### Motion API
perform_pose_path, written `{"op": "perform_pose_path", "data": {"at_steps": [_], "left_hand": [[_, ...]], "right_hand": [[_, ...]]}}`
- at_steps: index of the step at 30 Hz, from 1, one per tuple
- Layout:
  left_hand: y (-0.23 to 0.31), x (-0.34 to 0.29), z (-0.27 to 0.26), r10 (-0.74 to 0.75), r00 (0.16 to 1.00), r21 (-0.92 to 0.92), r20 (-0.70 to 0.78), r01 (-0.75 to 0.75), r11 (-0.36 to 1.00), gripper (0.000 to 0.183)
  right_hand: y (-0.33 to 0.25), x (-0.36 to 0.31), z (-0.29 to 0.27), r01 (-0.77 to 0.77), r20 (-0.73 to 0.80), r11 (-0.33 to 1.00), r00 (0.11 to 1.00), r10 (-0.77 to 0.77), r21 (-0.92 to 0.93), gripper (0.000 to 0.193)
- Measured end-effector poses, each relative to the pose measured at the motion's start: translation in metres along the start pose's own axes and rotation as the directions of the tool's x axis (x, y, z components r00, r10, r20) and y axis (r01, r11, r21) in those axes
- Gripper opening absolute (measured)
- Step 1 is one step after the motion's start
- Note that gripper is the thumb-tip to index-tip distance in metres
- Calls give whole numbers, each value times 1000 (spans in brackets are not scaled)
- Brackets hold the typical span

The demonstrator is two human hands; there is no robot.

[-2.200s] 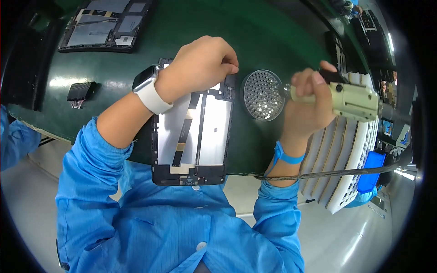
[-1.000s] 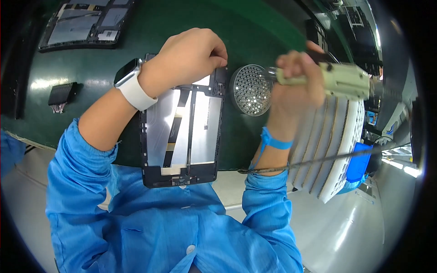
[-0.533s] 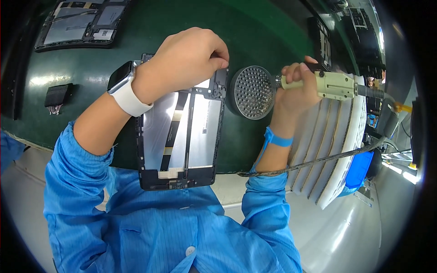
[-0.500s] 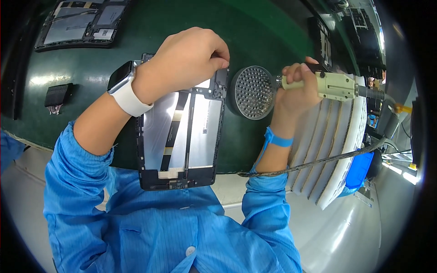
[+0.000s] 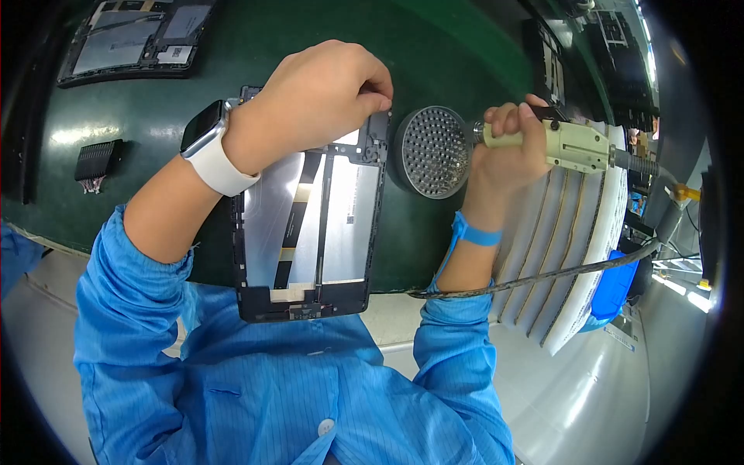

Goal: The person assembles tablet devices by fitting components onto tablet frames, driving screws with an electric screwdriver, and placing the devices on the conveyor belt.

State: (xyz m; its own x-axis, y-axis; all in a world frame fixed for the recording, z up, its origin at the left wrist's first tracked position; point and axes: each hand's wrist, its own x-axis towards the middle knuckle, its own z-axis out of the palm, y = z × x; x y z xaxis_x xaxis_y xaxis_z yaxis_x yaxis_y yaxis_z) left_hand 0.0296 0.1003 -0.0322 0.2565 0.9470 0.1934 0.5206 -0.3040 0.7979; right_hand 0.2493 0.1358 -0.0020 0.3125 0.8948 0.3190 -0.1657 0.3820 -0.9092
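An opened tablet (image 5: 349, 225) lies upright before me, its black frame and silvery inner panel showing, with a dark cable running down the middle. My left hand (image 5: 329, 89) reaches over its far end. Thumb and fingers are pinched together at the far right corner; whatever they hold there is hidden. In my right hand (image 5: 511, 147) is a pale green electric screwdriver (image 5: 577, 147), held sideways with its tip end pointing left. That tip end is beside a round grey screw tray (image 5: 434, 151), whose many small holes contain tiny screws, some lying loose at its right side.
Another opened tablet (image 5: 116, 46) lies at the far left of the green bench (image 5: 256, 31). A small black comb-like part (image 5: 99, 163) rests nearer. White layered trays (image 5: 566, 248) stand on the right, beside a blue bin (image 5: 616, 287). A dark cable (image 5: 535, 277) crosses my right forearm.
Very little differs. My left hand is still pinched at the tablet's corner, and my right hand with the screwdriver has shifted slightly right. The view has moved a little.
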Motion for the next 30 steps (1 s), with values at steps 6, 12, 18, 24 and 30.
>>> {"op": "perform_pose_path", "data": {"at_steps": [6, 12, 18, 24, 30], "left_hand": [[0, 0, 1, 5, 1000, 0, -2, -5, 1000, 15], [-1, 1, 2, 10, 1000, -6, -4, -10, 1000, 15], [3, 0, -1, -39, 999, -37, 9, 40, 999, 14], [-1, -2, 3, -29, 999, 13, -29, 30, 999, 12], [-2, -2, 2, -57, 998, 3, -8, 57, 998, 10]], "right_hand": [[1, 1, -3, 66, 44, 998, 997, -65, -13, 3], [-2, -1, -1, 17, 25, 1000, 1000, -17, -15, 2], [-6, -1, 4, -3, 41, 1000, 999, 4, -18, 17], [-42, -15, 32, -56, 217, 986, 976, 21, 154, 29], [-26, -50, 60, -192, 365, 974, 921, 137, 118, 32]]}}
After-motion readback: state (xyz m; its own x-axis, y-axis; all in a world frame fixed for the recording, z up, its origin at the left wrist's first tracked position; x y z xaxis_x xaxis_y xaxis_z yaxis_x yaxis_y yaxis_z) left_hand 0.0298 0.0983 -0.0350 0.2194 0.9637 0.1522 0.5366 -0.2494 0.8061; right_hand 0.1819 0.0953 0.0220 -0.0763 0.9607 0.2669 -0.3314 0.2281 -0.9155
